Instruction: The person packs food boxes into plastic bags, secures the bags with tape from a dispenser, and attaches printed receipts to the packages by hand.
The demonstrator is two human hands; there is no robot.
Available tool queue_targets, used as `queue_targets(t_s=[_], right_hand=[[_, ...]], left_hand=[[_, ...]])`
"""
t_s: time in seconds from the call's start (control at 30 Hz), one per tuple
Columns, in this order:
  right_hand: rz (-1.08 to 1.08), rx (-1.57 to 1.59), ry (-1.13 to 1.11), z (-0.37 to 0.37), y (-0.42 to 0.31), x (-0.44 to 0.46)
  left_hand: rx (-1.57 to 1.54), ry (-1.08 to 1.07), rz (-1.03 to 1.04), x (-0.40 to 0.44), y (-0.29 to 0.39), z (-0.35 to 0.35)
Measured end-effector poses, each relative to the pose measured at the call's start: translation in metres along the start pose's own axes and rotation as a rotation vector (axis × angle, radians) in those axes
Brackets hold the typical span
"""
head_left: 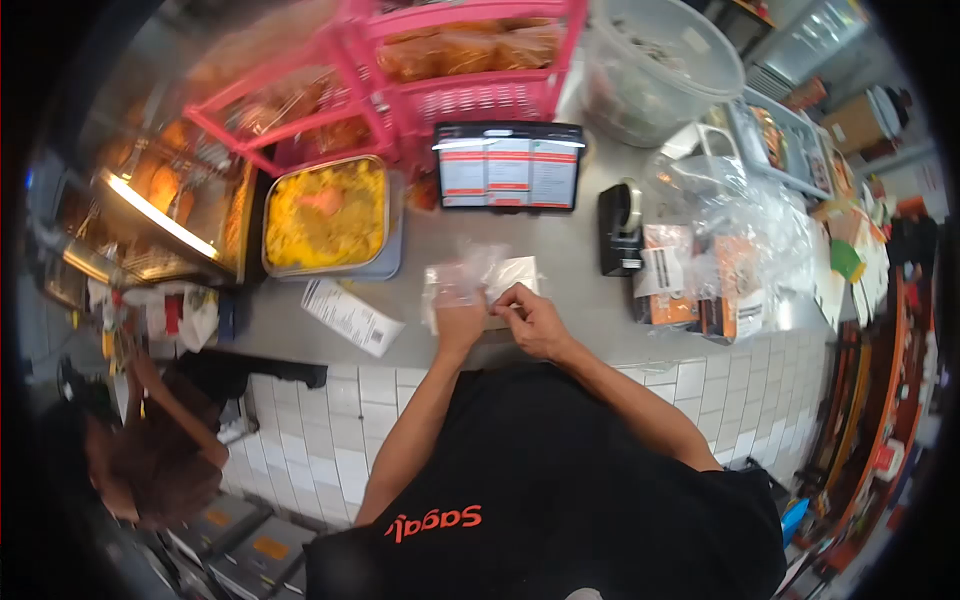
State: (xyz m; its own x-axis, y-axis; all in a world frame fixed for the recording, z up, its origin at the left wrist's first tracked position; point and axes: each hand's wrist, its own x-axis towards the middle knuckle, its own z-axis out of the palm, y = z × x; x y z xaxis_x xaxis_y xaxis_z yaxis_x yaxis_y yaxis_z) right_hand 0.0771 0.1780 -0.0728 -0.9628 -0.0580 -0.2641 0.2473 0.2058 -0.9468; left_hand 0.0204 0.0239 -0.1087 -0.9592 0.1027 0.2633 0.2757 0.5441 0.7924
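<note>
My left hand (461,325) is at the middle of the steel counter, its fingers closed on a small clear plastic bag (478,268) that sticks up, blurred, above them. Close by on the right, my right hand (532,322) has its thumb and fingertips pinched together; what lies between them is too small to tell. Under and behind both hands are pale, whitish flat packets or sheets (520,270), partly covered. A printed receipt (350,317) lies to the left of my left hand.
A pan of yellow food (328,215) stands left, beside a lit glass case (160,215). Behind are a tablet (510,167), pink crates (470,102) and a clear tub (655,80). A tape dispenser (620,230) and plastic-bagged orange packages (668,280) sit right. Another person (165,450) is at left.
</note>
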Motion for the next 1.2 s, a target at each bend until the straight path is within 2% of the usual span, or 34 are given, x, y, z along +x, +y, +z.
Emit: queue_targets(t_s=[0.07,0.13,0.17,0.23,0.27,0.3,0.33,0.4,0.47,0.5,0.57,0.63,0.67,0.7,0.73,0.77,0.8,0.83,0.9,0.93,1.0,1.03,1.07,1.1,1.13,1.17,1.2], right_hand=[[-0.062,-0.066,-0.011,0.004,0.0,0.001],[-0.138,-0.129,0.002,0.007,-0.004,0.002],[-0.174,-0.186,0.016,0.005,-0.008,-0.004],[-0.22,-0.255,0.012,-0.007,-0.02,-0.011],[-0.351,-0.495,0.088,-0.013,-0.026,-0.016],[-0.48,-0.728,0.17,-0.018,-0.026,-0.022],[-0.369,-0.748,0.099,-0.023,-0.012,-0.025],[-0.355,-0.679,0.095,-0.023,0.004,-0.021],[-0.347,-0.62,0.095,-0.024,0.005,-0.018],[-0.359,-0.606,0.083,-0.023,0.001,-0.014],[-0.366,-0.601,0.068,-0.023,-0.006,-0.008],[-0.406,-0.587,-0.067,-0.028,-0.013,-0.002],[-0.501,-0.61,-0.037,-0.03,-0.014,0.0],[-0.485,-0.627,-0.011,-0.038,-0.018,-0.005],[-0.375,-0.455,0.138,-0.047,-0.026,-0.012],[-0.275,-0.283,0.293,-0.06,-0.031,-0.016],[-0.369,-0.364,0.549,-0.083,-0.018,-0.02],[-0.194,-0.323,0.697,-0.107,-0.025,-0.033],[0.104,-0.293,0.707,-0.161,-0.007,-0.046],[0.087,-0.396,0.632,-0.174,-0.007,-0.05],[0.093,-0.603,0.433,-0.189,-0.016,-0.047],[0.093,-0.604,0.443,-0.19,-0.018,-0.041],[0.099,-0.813,0.372,-0.188,-0.016,-0.036],[0.103,-1.019,0.297,-0.185,-0.012,-0.031],[0.158,-0.955,0.326,-0.182,-0.006,-0.024],[0.155,-0.953,0.338,-0.182,-0.002,-0.02],[0.168,-0.883,0.344,-0.184,0.002,-0.016]], left_hand=[[0.448,0.018,0.374,0.002,0.004,-0.011],[-0.117,-0.206,-0.296,0.015,0.02,-0.025],[-0.109,-0.175,-0.3,0.018,0.026,-0.04],[-0.516,-0.133,-0.303,0.014,0.031,-0.065],[-0.508,0.0,-0.2,0.01,0.015,-0.076],[-0.424,0.129,-0.384,0.004,-0.003,-0.092],[-0.338,0.252,-0.562,-0.002,-0.022,-0.109],[0.122,0.552,-0.662,-0.017,-0.075,-0.129],[0.407,0.743,-0.69,-0.036,-0.136,-0.135],[0.401,0.746,-0.693,-0.033,-0.135,-0.141],[0.083,0.681,-0.921,-0.023,-0.131,-0.15],[0.106,0.649,-0.897,-0.013,-0.151,-0.15],[0.137,0.619,-0.867,-0.009,-0.163,-0.151],[-0.204,0.539,-0.897,-0.008,-0.167,-0.161],[-0.543,0.441,-0.916,-0.011,-0.17,-0.177],[-0.588,0.522,-0.906,-0.017,-0.17,-0.191],[-0.652,0.559,-0.762,-0.017,-0.117,-0.208],[-0.669,0.531,-0.784,-0.02,-0.095,-0.225],[-0.667,0.396,-0.558,-0.015,-0.028,-0.24],[-0.674,0.369,-0.563,-0.006,-0.007,-0.238],[-0.666,0.039,-0.394,0.016,0.028,-0.224],[-0.602,-0.077,-0.406,0.028,0.048,-0.206],[-0.556,-0.191,-0.467,0.037,0.073,-0.184],[-0.309,-0.298,-0.297,0.043,0.081,-0.158],[-0.416,-0.542,-0.316,0.052,0.109,-0.138],[-0.384,-0.699,-0.197,0.058,0.121,-0.111],[-0.421,-0.917,-0.271,0.06,0.125,-0.085]])
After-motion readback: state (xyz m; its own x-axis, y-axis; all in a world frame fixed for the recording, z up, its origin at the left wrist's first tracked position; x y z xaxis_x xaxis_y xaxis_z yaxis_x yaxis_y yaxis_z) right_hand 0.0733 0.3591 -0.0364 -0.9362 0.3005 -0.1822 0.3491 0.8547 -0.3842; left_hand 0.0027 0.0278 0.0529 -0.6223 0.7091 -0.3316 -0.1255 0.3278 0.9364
